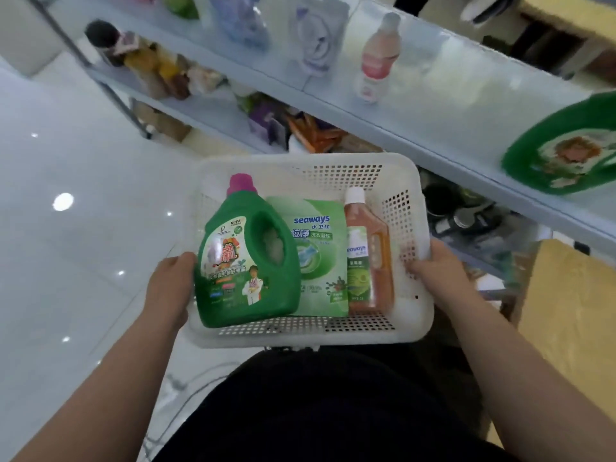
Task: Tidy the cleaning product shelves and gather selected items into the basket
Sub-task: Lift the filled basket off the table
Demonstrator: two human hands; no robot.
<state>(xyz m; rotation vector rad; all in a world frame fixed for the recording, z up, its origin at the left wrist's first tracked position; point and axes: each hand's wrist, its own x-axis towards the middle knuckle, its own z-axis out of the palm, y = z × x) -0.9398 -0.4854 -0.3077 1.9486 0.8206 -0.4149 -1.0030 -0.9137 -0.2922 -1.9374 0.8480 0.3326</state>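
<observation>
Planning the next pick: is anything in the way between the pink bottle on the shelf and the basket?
Nothing visible. The pink bottle stands alone, with bare shelf towards the basket. But the left hand and right hand both grip the basket's sides, so neither is free.

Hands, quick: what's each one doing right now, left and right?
Left hand: holds the white basket by its left side.
Right hand: holds the same basket by its right side.
</observation>
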